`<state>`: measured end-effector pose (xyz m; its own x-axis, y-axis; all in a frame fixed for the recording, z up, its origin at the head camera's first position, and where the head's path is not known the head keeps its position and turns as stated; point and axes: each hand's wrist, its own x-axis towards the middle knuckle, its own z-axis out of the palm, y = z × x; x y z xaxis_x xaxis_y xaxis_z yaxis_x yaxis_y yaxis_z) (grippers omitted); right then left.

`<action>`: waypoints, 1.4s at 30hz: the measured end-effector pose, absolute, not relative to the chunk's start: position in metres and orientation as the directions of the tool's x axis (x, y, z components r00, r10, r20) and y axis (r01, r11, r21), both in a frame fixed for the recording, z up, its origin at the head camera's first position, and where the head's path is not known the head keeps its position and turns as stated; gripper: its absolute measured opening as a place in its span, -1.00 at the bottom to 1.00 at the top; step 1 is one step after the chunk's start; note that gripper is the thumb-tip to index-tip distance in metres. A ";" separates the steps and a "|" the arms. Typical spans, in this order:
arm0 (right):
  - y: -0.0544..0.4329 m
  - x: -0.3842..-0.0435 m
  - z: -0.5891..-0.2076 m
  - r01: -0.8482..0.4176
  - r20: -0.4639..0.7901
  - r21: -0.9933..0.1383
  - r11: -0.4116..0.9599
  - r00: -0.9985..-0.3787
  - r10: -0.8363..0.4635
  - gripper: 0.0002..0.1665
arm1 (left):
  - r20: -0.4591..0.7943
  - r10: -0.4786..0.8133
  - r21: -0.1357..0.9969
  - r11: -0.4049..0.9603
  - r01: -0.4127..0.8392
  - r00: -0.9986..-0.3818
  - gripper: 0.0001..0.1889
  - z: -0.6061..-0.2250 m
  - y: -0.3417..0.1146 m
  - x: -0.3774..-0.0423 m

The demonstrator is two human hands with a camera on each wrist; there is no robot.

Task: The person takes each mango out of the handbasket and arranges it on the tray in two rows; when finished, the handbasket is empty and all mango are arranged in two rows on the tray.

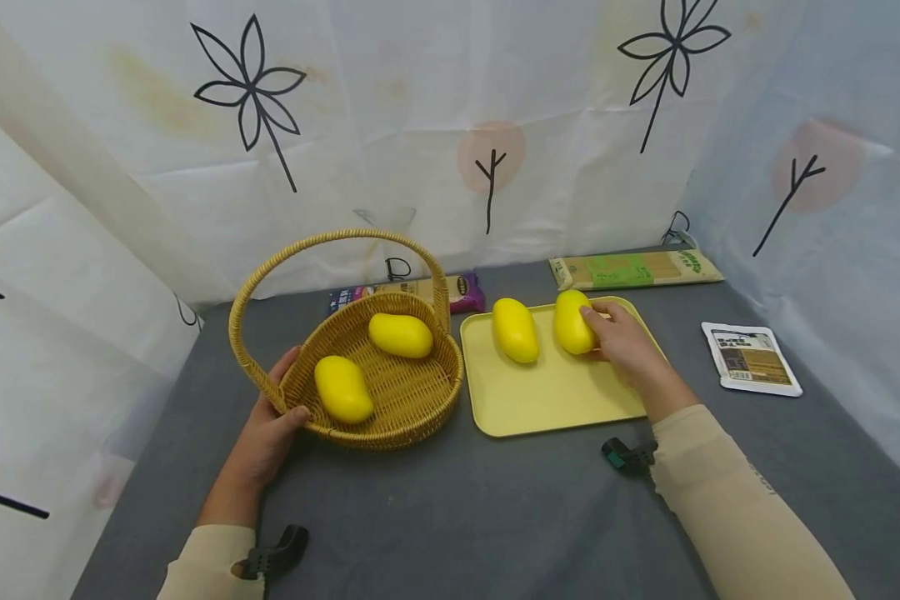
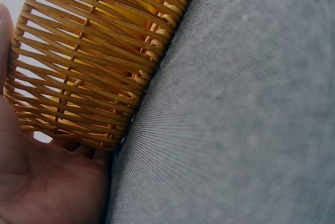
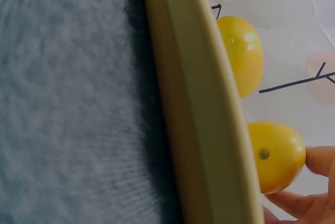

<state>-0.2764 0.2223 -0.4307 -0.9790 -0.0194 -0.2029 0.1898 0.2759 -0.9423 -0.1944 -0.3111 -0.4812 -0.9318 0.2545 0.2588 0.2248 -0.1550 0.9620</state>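
Note:
My left hand (image 1: pixel 266 433) grips the left side of a round wicker basket (image 1: pixel 405 417), thumb over its rim near the foot of the tall handle. Inside the basket lie two yellow mangoes, one mango (image 1: pixel 343 389) at the near left and another mango (image 1: pixel 401 336) toward the back. On the pale yellow tray (image 1: pixel 525 408) to the right, my right hand (image 1: pixel 626 342) holds a mango (image 1: pixel 572 322) between thumb and fingers. A further mango (image 1: pixel 515 331) lies just left of it on the tray. In the right wrist view the tray's edge hides part of both mangoes.
Behind the basket lies a purple-ended packet (image 1: pixel 465 292). A long green and tan packet (image 1: pixel 637 269) sits behind the tray. At the right is a small white-edged pouch (image 1: pixel 752 358). A white printed curtain (image 1: pixel 420 167) borders the grey tabletop (image 1: pixel 435 517).

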 end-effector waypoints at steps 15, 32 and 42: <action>0.230 -0.277 -0.426 0.194 -0.212 -0.912 0.363 -0.977 -0.010 0.01 | 0.252 0.243 0.963 -0.160 0.217 -0.937 -0.08 -0.482 -0.311 -0.196; 0.217 -0.277 -0.441 0.127 -0.123 -0.916 0.380 -0.992 0.035 -0.08 | 0.263 0.242 0.960 -0.166 0.227 -0.934 -0.11 -0.483 -0.312 -0.195; 0.214 -0.280 -0.448 0.099 -0.081 -0.926 0.364 -0.995 0.066 -0.12 | 0.278 0.245 0.956 -0.168 0.241 -0.929 -0.14 -0.482 -0.311 -0.195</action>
